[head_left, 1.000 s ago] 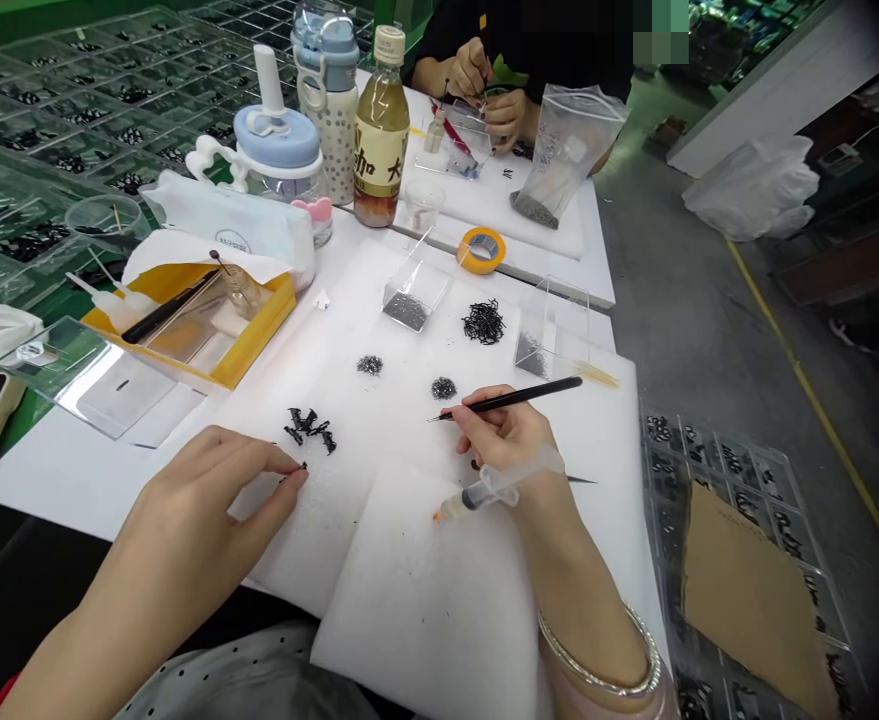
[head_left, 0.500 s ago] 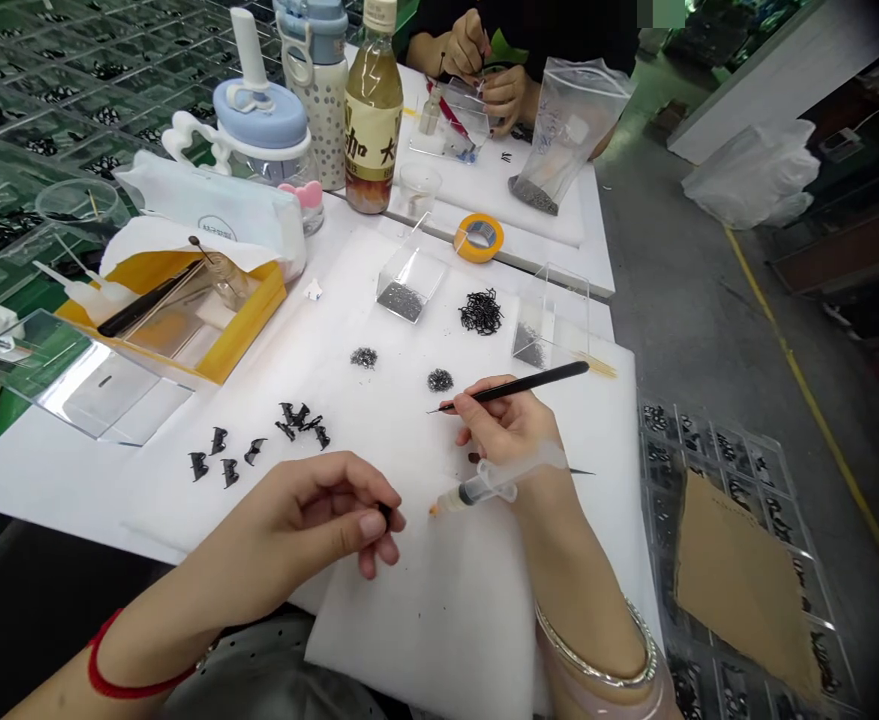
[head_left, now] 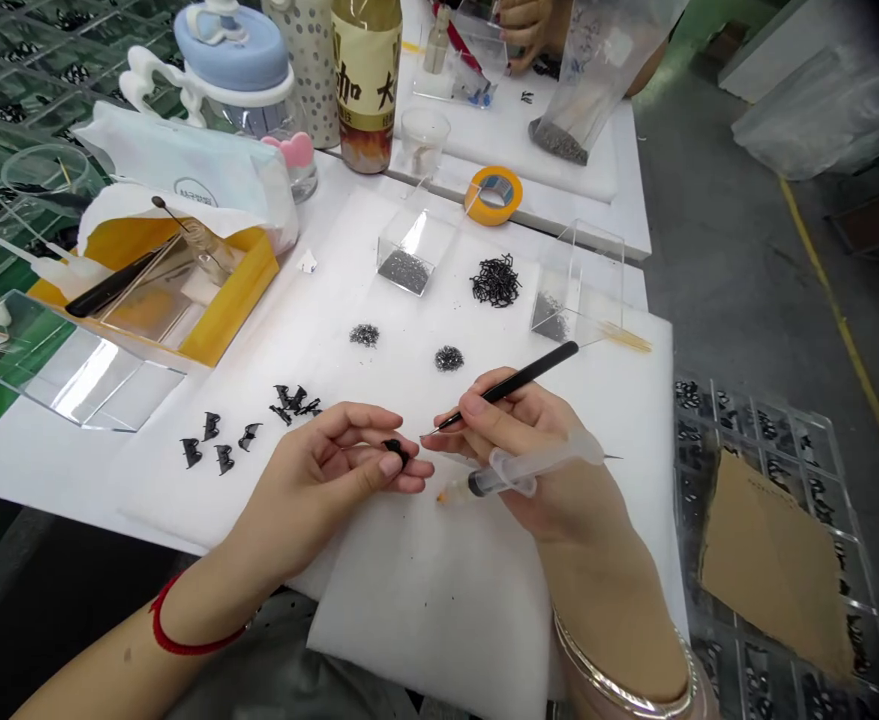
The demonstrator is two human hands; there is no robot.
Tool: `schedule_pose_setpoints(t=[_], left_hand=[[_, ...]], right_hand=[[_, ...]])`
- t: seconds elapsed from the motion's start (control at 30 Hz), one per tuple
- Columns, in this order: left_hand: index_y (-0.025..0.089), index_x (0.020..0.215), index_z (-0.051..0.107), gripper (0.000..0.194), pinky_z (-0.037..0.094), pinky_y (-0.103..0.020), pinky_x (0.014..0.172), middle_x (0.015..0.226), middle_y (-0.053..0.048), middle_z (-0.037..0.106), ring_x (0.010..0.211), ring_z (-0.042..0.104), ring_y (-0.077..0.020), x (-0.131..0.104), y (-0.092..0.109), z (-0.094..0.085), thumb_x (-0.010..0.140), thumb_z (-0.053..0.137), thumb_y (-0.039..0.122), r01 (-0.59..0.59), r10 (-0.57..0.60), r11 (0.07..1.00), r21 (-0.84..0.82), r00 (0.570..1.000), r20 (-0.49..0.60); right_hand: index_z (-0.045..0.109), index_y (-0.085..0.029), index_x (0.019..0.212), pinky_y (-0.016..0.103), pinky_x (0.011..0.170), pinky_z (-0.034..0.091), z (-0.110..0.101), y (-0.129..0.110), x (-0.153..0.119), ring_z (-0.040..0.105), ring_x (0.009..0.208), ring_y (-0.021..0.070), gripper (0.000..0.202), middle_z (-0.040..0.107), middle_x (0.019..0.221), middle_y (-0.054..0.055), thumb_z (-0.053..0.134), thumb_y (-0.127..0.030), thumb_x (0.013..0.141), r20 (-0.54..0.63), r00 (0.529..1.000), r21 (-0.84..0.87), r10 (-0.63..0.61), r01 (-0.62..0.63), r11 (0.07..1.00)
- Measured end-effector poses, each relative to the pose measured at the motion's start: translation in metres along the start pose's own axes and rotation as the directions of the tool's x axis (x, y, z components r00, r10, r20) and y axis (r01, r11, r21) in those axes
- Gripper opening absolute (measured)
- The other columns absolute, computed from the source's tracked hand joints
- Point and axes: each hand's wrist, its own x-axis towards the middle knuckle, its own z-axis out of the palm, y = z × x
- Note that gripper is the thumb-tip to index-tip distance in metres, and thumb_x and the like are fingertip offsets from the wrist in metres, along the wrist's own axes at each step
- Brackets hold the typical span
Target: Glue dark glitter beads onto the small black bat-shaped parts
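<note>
Pinched between thumb and fingers of my left hand (head_left: 341, 465) is a small black piece (head_left: 395, 453). My right hand (head_left: 518, 440) grips a black pen-like tool (head_left: 518, 383), its thin tip pointing at the black piece, close to the left fingertips. A syringe (head_left: 514, 474) with an orange tip is also tucked in my right hand, lying under the fingers. Left of my left hand, several black bat-shaped pieces (head_left: 224, 459) lie on white foam (head_left: 439, 610). Beyond the hands are two small piles of dark bits (head_left: 449, 358) and a heap of black curved pieces (head_left: 495, 281).
Clear boxes with dark grains (head_left: 404, 271) stand behind the piles, near orange tape (head_left: 494, 195). A yellow box (head_left: 240, 295), bottle (head_left: 366, 90) and blue-lidded cup (head_left: 233, 55) are at back left. Another person's hand (head_left: 527, 28) shows at the top. Cardboard (head_left: 776, 560) rests on trays at right.
The view has shifted. My left hand has come nearer the tool's tip, and the black piece in it shows more. The other person's second hand has mostly left the view.
</note>
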Motion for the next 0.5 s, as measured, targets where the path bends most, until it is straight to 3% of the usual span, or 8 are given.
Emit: schedule_pose_setpoints(t=[0.23, 0.4, 0.5], left_hand=[[0.016, 0.091, 0.063, 0.014, 0.061, -0.022, 0.078, 0.082, -0.004, 0.076, 0.081, 0.073, -0.0174, 0.0010, -0.0023, 0.0017, 0.082, 0.072, 0.021, -0.031, 0.035, 0.997, 0.075, 0.998, -0.061], [0.016, 0.088, 0.061, 0.014, 0.060, -0.019, 0.076, 0.081, -0.003, 0.076, 0.078, 0.073, -0.0149, -0.0002, -0.0021, 0.0044, 0.081, 0.073, 0.019, -0.059, 0.068, 0.991, 0.123, 0.995, -0.071], [0.016, 0.088, 0.061, 0.015, 0.061, -0.019, 0.075, 0.078, -0.001, 0.075, 0.076, 0.073, -0.0149, -0.0009, -0.0020, 0.0055, 0.080, 0.074, 0.019, -0.058, 0.073, 0.987, 0.152, 0.993, -0.089]], right_hand=[[0.061, -0.018, 0.073, 0.030, 0.075, 0.060, 0.0024, 0.0065, -0.0018, 0.069, 0.067, 0.0133, 0.015, 0.068, 0.066, -0.002, 0.075, -0.020, 0.078, -0.039, 0.999, -0.034, 0.001, -0.003, 0.999], [0.061, -0.021, 0.071, 0.030, 0.068, 0.060, 0.0076, 0.0067, -0.0040, 0.061, 0.051, 0.0106, 0.014, 0.048, 0.045, -0.009, 0.072, -0.020, 0.079, -0.044, 0.999, -0.072, -0.033, 0.030, 0.997], [0.060, -0.023, 0.072, 0.030, 0.061, 0.060, 0.0078, 0.0065, -0.0055, 0.064, 0.054, 0.0130, 0.013, 0.057, 0.054, -0.006, 0.072, -0.023, 0.079, -0.039, 0.998, -0.126, -0.054, 0.048, 0.991]])
